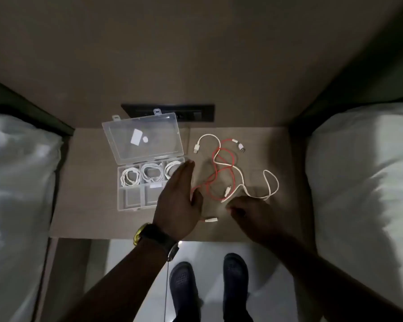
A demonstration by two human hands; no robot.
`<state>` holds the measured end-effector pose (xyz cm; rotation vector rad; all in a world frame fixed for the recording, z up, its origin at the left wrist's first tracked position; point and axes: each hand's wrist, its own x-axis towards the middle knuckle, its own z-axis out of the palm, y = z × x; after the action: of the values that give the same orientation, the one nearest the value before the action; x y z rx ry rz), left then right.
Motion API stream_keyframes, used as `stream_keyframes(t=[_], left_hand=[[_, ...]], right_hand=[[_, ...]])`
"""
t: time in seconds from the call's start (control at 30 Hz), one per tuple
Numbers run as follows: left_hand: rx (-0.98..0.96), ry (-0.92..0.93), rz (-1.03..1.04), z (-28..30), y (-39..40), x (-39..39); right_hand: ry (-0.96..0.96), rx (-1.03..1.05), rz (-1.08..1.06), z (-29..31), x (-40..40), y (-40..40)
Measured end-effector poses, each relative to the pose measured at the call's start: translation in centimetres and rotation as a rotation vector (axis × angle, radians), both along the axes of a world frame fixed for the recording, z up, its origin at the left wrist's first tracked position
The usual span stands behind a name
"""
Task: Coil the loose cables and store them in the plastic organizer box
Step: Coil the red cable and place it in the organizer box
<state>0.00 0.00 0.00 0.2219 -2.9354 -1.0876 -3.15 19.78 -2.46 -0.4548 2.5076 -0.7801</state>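
A clear plastic organizer box [126, 204] lies open on the nightstand, its lid [143, 138] tipped back. Its three back compartments each hold a coiled white cable [131, 177]. To its right a red cable [221, 175] and a white cable [271, 184] lie loose and tangled together. My left hand [179, 201] hovers flat with fingers apart over the box's right edge and the red cable's near end. My right hand [249, 212] rests by the tangle's front loop, fingers curled; whether it pinches a cable is hidden.
The nightstand top [84, 205] sits between two beds with white bedding [16, 187] on the left and right. A dark socket panel [196, 113] is on the wall behind the box. My feet in dark shoes [184, 282] stand on the pale floor below.
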Motion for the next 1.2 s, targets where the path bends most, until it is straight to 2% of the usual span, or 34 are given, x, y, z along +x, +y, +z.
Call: stream_keyframes(t=[0.1, 0.23, 0.33, 0.37, 0.43, 0.53, 0.67, 0.73, 0.8, 0.83, 0.9, 0.97, 1.03, 1.13, 1.2], left_hand=[[0.108, -0.016, 0.078, -2.6, 0.0, 1.1], [0.268, -0.112, 0.240, -5.3, 0.1, 2.8], [0.514, -0.305, 0.468, -7.0, -0.1, 4.3], [0.622, -0.352, 0.583, -7.5, -0.1, 4.8], [0.797, -0.465, 0.756, -7.9, 0.1, 5.3], [0.881, -0.611, 0.669, -7.2, 1.5, 5.6], [1.099, -0.438, 0.712, -4.1, 3.3, 4.0], [1.165, -0.427, 0.734, -2.6, 3.2, 3.0], [1.159, -0.509, 0.659, -1.1, 2.8, 2.6], [1.183, -0.553, 0.588, -0.2, 2.7, 2.5], [1.395, -0.578, 0.508, 1.4, 2.4, 2.4], [1.719, -0.474, 0.480, 3.1, 1.5, 1.7], [1.920, -0.263, 0.428, 4.3, 0.0, 0.6], [1.921, 0.027, 0.433, 4.4, -2.1, -1.5], [1.870, 0.117, 0.458, 3.7, -2.3, -2.9]], right_hand=[[-0.015, 0.003, 0.092, -5.0, 2.4, -2.7], [-0.018, 0.180, 0.143, -10.2, 4.1, -5.3], [-0.008, 0.276, 0.181, -12.3, 4.5, -5.6], [-0.026, 0.262, 0.160, -12.4, 4.3, -5.6], [-0.083, 0.106, 0.042, -11.6, 3.9, -5.6], [-0.132, -0.190, -0.116, -8.1, 3.9, -5.8], [-0.377, -0.548, -0.172, -3.9, 3.5, -5.4], [-0.228, -0.592, -0.275, -2.3, 1.7, -4.7], [0.011, -0.510, -0.178, -0.7, -0.3, -4.6], [0.042, -0.526, -0.066, -0.2, -1.0, -4.8], [-0.108, -0.582, 0.090, 0.4, -2.0, -5.4], [-0.207, -0.597, 0.126, 0.7, -2.7, -6.1], [-0.164, -0.564, 0.140, 0.6, -3.1, -6.3], [-0.047, -0.493, 0.192, 0.3, -3.5, -5.5], [-0.019, -0.424, 0.244, 0.5, -3.8, -4.7]])
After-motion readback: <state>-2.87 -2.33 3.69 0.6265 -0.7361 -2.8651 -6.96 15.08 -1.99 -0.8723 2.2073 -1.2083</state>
